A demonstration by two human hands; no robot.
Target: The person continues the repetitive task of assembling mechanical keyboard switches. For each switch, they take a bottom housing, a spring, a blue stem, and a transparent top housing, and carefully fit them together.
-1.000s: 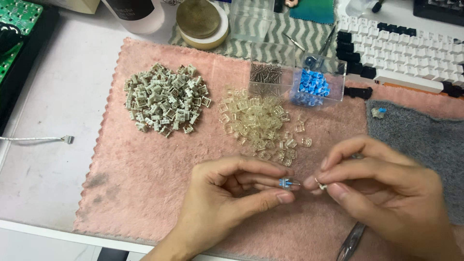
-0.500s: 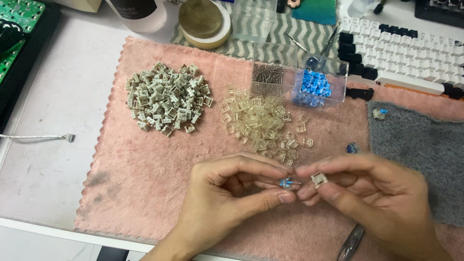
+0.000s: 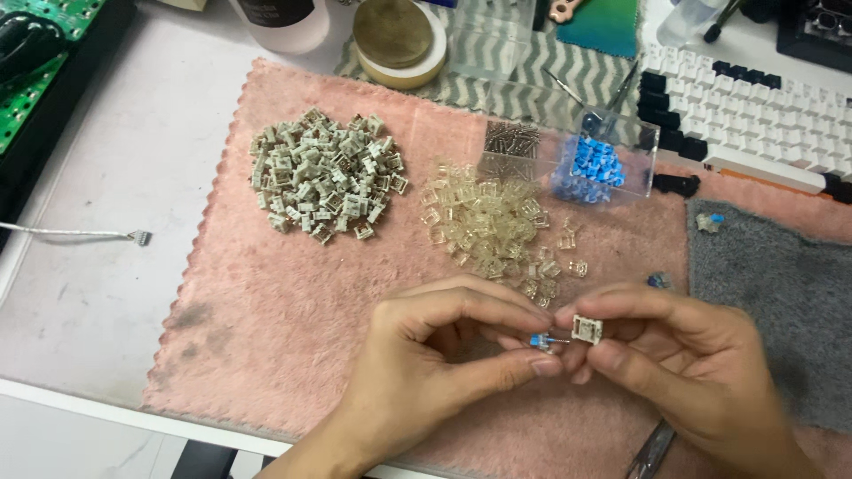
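My left hand (image 3: 435, 364) pinches a small blue switch stem (image 3: 540, 340) between thumb and fingers, low over the pink mat (image 3: 266, 302). Right beside it, my right hand (image 3: 683, 364) holds a beige switch housing (image 3: 587, 329) between thumb and forefinger, its open side facing up. The two parts are almost touching. Farther back on the mat lie a heap of beige housings (image 3: 324, 175) and a heap of clear housing tops (image 3: 493, 222).
A clear box (image 3: 577, 146) holds blue stems and metal springs. A white and black keyboard (image 3: 754, 115) sits back right, a grey mat (image 3: 772, 302) right, a tape roll (image 3: 399, 40) behind, a green circuit board (image 3: 35, 62) far left. A metal tool (image 3: 652, 448) lies under my right wrist.
My right hand turned the beige housing up into view and brought it closer to the blue stem. Both hands stayed low over the mat.
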